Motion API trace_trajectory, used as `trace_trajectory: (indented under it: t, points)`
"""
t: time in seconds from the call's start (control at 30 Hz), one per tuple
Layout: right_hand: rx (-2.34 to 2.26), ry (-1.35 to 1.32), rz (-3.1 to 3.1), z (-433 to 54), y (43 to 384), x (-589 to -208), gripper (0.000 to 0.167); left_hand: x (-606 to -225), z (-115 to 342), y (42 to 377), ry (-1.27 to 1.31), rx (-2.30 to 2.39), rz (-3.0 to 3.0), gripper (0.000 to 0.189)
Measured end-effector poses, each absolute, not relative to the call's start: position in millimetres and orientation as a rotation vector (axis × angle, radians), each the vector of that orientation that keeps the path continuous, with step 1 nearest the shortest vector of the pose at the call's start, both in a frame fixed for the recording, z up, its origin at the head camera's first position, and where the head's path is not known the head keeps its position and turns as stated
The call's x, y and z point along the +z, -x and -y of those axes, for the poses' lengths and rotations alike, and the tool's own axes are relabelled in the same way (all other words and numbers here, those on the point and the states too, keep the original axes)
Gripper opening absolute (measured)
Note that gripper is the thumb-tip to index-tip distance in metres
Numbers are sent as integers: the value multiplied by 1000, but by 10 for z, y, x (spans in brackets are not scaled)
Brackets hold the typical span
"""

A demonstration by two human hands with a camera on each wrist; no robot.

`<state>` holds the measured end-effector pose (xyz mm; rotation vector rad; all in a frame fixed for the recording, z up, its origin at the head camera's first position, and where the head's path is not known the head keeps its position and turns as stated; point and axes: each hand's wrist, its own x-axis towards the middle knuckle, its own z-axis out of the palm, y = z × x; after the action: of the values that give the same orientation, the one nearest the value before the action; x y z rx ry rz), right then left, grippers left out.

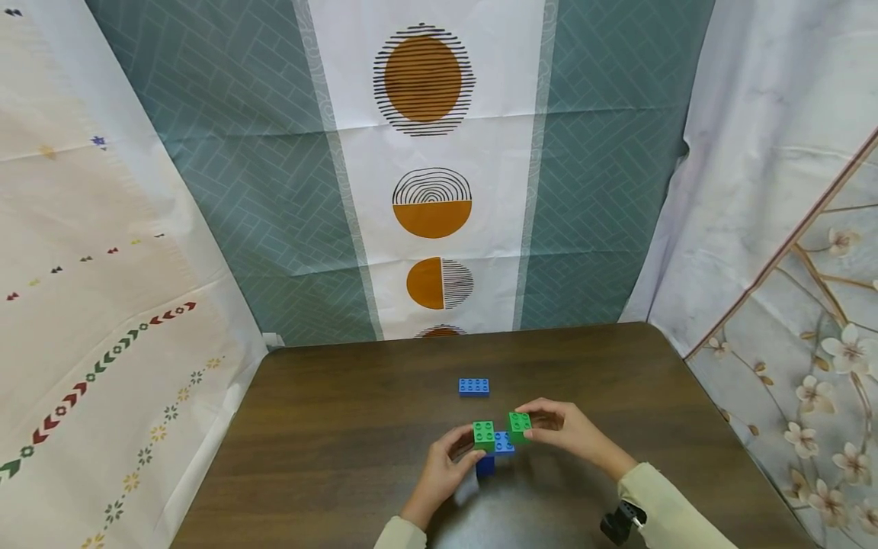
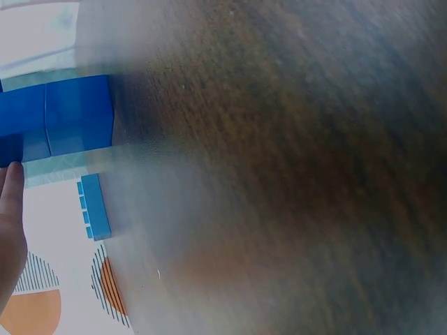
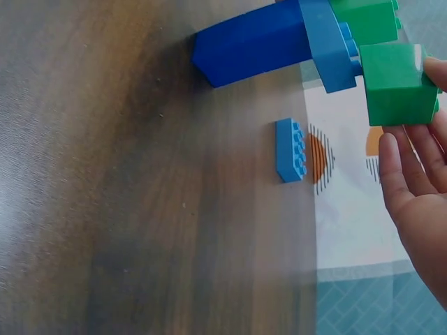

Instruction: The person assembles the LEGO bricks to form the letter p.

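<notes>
A dark blue brick stack (image 3: 251, 45) stands upright on the table, with a lighter blue brick (image 1: 504, 443) across its top, jutting out to the right. My left hand (image 1: 443, 467) pinches a green brick (image 1: 483, 435) at the left end of that lighter brick. In my right hand (image 1: 568, 431), thumb and fingers grip a second green brick (image 1: 519, 427). This one overlaps the studs at the jutting end in the right wrist view. The left wrist view catches only a finger (image 2: 12, 192) by the dark blue stack; the green bricks are out of that view.
Another blue brick (image 1: 474, 387) lies studs up on the brown wooden table (image 1: 343, 442), behind the stack. Patterned cloths hang at the back (image 1: 432, 152), left and right of the table.
</notes>
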<state>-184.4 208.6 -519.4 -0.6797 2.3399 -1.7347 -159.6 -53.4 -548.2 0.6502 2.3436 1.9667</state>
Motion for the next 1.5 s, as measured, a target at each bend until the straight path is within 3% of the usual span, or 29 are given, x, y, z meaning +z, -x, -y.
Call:
trace_trajectory:
  t: [0.4, 0.8, 1.5]
  points:
    - [-1762, 763, -2310, -2070, 1752, -5193, 35, -5449, 537, 1581, -701, 1976, -2364, 34]
    - [-1685, 830, -2373, -2054, 1790, -5217, 34, -5765, 536, 1706, -667, 1970, -2377, 36]
    - [-1589, 940, -2441, -1974, 1856, -5144, 30, -5805, 548, 1728, -665, 2000, -2346, 37]
